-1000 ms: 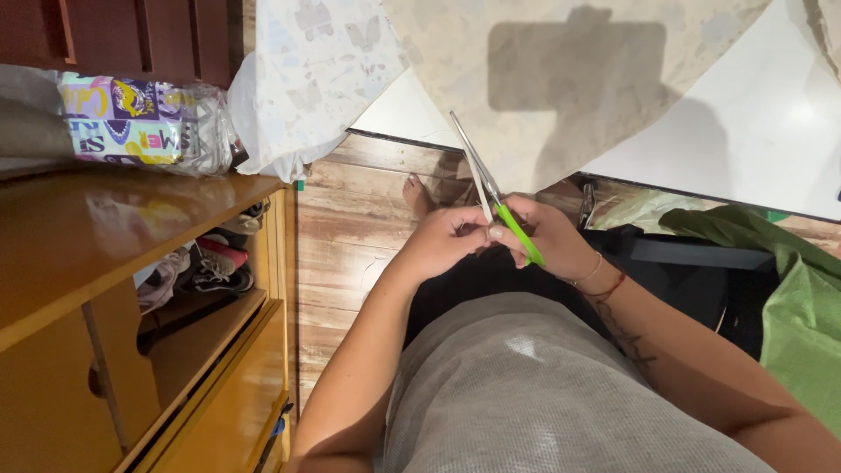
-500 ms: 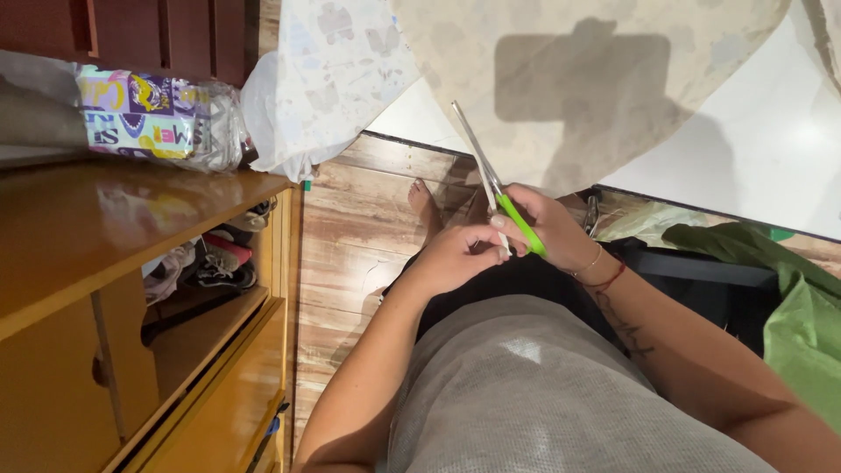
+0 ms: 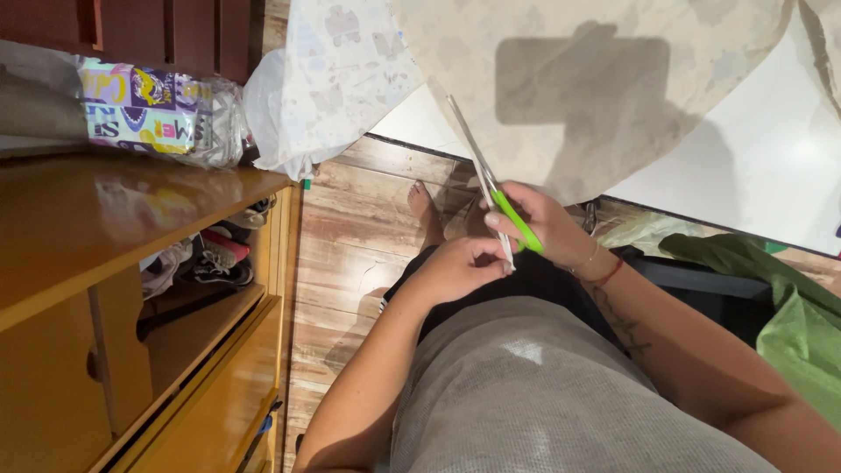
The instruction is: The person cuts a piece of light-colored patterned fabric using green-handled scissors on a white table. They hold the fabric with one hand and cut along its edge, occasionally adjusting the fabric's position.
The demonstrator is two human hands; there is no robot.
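Green-handled scissors w/ long thin metal blades point(image 3: 491, 188), one pair, sit in front of our lap, blades tilted up-left toward the beige patterned cloth point(image 3: 596, 79). We see two hands. Our right hand point(image 3: 543, 226) wraps the green handle, fingers curled tight round it. Our left hand point(image 3: 455, 267) sits just beside, fingers bent narrow, tips touching the scissors near the pivot; whether they pinch sth there, we can't tell.

Scissors point(image 3: 491, 188) lower, nearer the lap.
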